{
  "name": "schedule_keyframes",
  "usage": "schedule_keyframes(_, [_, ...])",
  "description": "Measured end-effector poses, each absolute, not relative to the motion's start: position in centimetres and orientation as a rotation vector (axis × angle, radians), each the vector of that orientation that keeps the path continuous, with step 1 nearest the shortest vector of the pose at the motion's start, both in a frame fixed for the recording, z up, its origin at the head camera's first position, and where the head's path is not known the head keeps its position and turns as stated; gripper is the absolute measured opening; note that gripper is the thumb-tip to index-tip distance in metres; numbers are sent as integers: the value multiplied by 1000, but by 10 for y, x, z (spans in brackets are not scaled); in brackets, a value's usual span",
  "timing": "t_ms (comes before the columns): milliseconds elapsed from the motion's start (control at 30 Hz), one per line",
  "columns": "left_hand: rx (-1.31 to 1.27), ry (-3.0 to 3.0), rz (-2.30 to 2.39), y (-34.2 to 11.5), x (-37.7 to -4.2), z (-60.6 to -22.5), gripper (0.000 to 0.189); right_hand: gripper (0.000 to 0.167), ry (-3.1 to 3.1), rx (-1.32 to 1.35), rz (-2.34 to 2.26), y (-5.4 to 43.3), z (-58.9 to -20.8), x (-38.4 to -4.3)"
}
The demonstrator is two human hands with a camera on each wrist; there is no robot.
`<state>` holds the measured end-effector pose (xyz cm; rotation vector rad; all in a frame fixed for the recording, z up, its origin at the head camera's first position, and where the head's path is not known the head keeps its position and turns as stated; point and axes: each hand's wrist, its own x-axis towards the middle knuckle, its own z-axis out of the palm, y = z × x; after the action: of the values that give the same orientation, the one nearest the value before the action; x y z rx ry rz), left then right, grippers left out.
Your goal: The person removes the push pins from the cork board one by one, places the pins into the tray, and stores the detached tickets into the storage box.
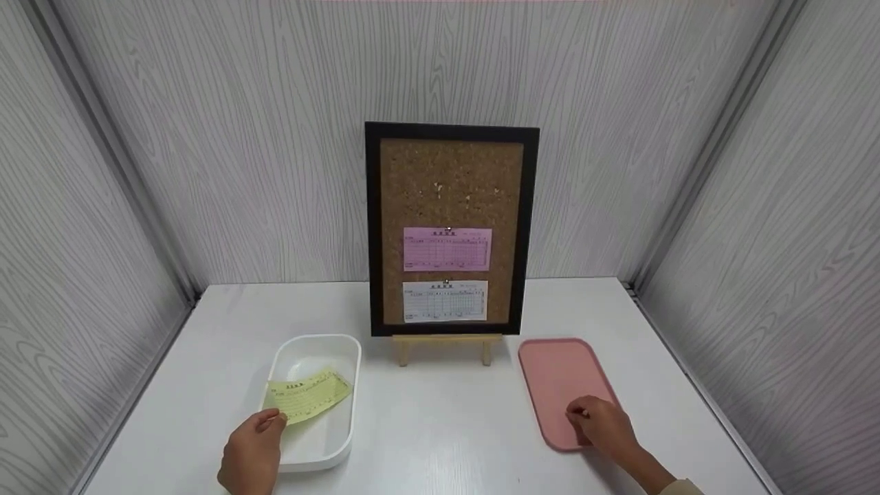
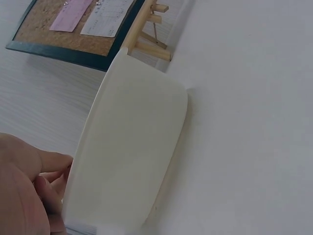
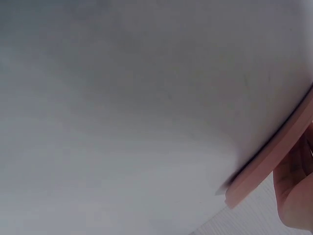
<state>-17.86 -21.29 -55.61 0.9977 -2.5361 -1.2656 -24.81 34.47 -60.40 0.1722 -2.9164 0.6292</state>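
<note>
My left hand (image 1: 253,450) pinches the lower left corner of a yellow printed slip (image 1: 313,395) between thumb and fingers. The slip bends over a white plastic bin (image 1: 352,412), whose outer wall (image 2: 127,142) fills much of the left wrist view. On the right, my right hand (image 1: 605,426) is over the near part of a pink tray (image 1: 560,371), with bent fingers and their tips close together low over its surface. I cannot tell whether a small thing is between those fingertips. The right wrist view shows the tray's edge (image 3: 264,156) beside part of that hand.
A black-framed cork board (image 1: 454,172) stands on a small wooden easel (image 1: 447,338) at the back centre. A pink slip (image 1: 447,249) and, below it, a white slip (image 1: 445,301) are fixed to it at their top edges. Pale wood-grain panels (image 1: 289,137) enclose the white table (image 1: 440,426).
</note>
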Motion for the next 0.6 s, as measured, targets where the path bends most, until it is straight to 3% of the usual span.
schedule_keyframes(600, [919,-2635,-1257,-216,-168,-556,47,8,-2907,117,713,344,-600,-247])
